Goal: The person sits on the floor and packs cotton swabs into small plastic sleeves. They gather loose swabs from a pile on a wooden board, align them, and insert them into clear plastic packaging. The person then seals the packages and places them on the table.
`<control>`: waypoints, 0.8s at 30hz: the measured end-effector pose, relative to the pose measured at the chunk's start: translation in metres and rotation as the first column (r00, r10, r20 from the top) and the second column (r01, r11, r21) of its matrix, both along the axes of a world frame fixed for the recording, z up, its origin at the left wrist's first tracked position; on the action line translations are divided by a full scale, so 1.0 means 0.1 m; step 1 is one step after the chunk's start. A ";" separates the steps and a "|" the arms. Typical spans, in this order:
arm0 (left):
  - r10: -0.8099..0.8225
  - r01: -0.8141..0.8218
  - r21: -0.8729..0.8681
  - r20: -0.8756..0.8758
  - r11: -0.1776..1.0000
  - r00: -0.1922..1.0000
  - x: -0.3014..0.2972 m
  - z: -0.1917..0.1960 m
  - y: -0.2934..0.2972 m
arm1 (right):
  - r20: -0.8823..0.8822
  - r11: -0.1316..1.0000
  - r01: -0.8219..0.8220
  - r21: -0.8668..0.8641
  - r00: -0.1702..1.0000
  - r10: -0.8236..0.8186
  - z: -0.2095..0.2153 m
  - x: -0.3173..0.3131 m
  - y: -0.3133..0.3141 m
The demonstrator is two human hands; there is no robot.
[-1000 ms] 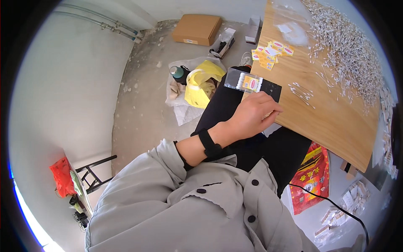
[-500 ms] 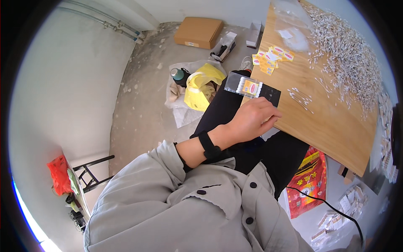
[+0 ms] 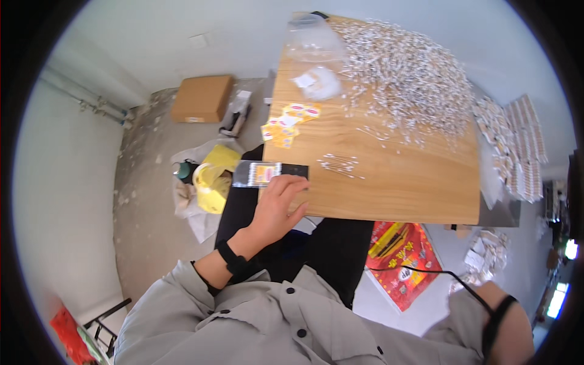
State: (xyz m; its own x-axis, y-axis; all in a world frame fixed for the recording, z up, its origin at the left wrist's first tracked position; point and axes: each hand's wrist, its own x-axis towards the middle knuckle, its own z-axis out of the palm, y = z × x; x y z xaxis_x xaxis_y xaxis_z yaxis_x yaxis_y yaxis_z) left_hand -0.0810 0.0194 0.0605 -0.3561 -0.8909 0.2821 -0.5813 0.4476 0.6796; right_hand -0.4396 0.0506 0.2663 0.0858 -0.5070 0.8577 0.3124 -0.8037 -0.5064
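Note:
My left hand [image 3: 277, 210], with a dark band on its wrist, reaches over the table's near left edge. Its fingers are loosely curved, the thumb is apart from them, and nothing shows between. The fingertips rest at a flat black piece [image 3: 297, 172], beside a clear bag [image 3: 241, 174] holding a row of cotton swabs and a yellow card [image 3: 263, 174]. Right of it lies a small group of loose cotton swabs [image 3: 340, 165]. My right forearm [image 3: 514, 331] shows at the lower right; the right hand is out of view.
A large heap of cotton swabs [image 3: 407, 76] covers the far right of the wooden table [image 3: 401, 194]. Yellow cards [image 3: 286, 125] and clear plastic bags [image 3: 313, 39] lie at its left. Packed swabs [image 3: 523, 152] are stacked beyond the right edge. A red bag [image 3: 404, 261] lies below.
The view has swung to the right, so the table sits further left and more packs show. My left hand's fingers now reach further onto the black piece. My right forearm has come into view.

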 end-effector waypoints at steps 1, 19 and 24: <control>-0.011 0.011 0.004 0.020 1.000 1.000 -0.09 -0.03 -0.05 | 0.099 0.999 -0.044 -0.014 0.994 0.045 0.07 -0.07 -0.01; -0.035 0.048 -0.050 0.241 0.998 0.970 -0.91 -0.94 -0.79 | -0.407 0.326 0.615 0.717 0.750 -0.521 -3.05 1.35 -1.03; 0.025 -0.025 -0.005 0.201 1.000 0.979 -0.84 -0.80 -0.77 | -0.189 0.376 0.449 0.810 0.808 -0.557 -3.15 1.46 -1.13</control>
